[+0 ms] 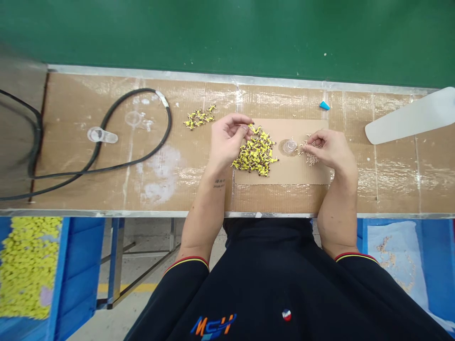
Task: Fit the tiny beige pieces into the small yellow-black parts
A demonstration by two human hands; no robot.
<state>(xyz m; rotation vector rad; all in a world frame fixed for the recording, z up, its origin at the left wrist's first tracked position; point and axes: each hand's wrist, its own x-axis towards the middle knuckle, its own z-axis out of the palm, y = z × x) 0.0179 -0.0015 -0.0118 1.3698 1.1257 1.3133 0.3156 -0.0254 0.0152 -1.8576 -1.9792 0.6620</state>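
Note:
My left hand (227,142) hangs just above the far end of a heap of small yellow parts (256,154), thumb and fingertips pinched together on something too small to make out. My right hand (329,150) rests over a loose scatter of tiny gold-coloured metal pieces (311,158), its fingertips pinched among them. Between the hands sits a small clear plastic cup (289,147) on a cardboard sheet (284,175). A smaller cluster of the yellow parts (198,118) lies beyond my left hand, off the sheet.
The bench is covered in taped cardboard, with a black cable (142,147) looped at the left and clear plastic pieces (101,135) beside it. A blue cap (324,105) and a white plastic blade (412,116) lie to the right. Below the bench edge stand blue bins holding yellow parts (28,265) and gold pieces (394,255).

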